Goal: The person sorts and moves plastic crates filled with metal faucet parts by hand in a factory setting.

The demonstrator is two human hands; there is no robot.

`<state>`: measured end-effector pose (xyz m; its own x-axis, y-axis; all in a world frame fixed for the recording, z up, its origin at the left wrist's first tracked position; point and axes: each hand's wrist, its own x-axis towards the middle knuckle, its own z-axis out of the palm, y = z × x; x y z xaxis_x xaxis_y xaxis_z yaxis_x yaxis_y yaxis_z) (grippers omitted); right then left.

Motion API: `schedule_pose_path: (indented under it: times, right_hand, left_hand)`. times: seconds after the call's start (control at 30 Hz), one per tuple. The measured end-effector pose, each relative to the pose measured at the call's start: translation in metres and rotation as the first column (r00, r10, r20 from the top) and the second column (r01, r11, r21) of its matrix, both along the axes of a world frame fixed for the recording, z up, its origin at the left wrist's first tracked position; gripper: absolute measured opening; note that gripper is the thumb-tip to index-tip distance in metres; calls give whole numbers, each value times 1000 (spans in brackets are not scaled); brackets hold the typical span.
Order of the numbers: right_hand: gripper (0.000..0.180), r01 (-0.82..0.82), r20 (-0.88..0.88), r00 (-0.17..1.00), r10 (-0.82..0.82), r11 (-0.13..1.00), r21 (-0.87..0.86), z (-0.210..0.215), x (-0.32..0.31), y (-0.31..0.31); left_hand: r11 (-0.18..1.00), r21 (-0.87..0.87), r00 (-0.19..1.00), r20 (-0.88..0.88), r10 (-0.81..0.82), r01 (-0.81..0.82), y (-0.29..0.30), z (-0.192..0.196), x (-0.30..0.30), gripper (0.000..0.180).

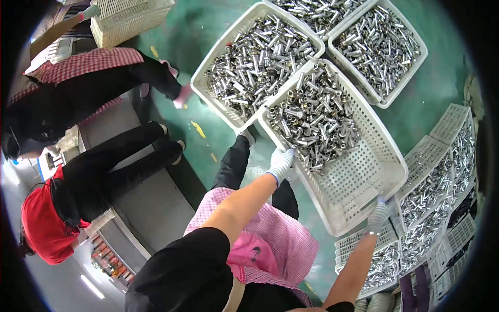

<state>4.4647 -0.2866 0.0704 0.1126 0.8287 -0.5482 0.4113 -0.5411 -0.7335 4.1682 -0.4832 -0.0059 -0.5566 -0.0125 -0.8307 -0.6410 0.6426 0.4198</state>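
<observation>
A white perforated plastic basket (358,179) lies slantwise in front of me. Shiny metal fittings (317,122) are heaped in its far end, while its near end shows bare mesh. My left hand (280,165), in a striped work glove, is closed on the basket's left long rim. At the near short end, my gloved right hand (378,216) grips the rim beside the handle slot, its fingers partly hidden by the wall. The basket's far end meets another white basket (200,78), full of similar metal parts.
More baskets of metal parts stand farther off, one at the right (422,52). Stacked baskets (431,161) with metal parts line the right side. On the left, two people work at a grey bench (150,208); one wears a red shirt (49,221). The floor (208,171) is green.
</observation>
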Motion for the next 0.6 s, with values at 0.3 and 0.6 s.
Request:
schedule_pose_path:
  times: [0.3, 0.6]
  right_hand:
    - [46, -6, 189, 982, 24, 995, -96, -130, 154, 14]
    - [47, -515, 122, 841, 528, 849, -123, -186, 63, 3]
  left_hand:
    - [1000, -11, 954, 298, -19, 24, 25, -78, 95, 30]
    - [819, 175, 658, 515, -549, 547, 5, -62, 7, 29]
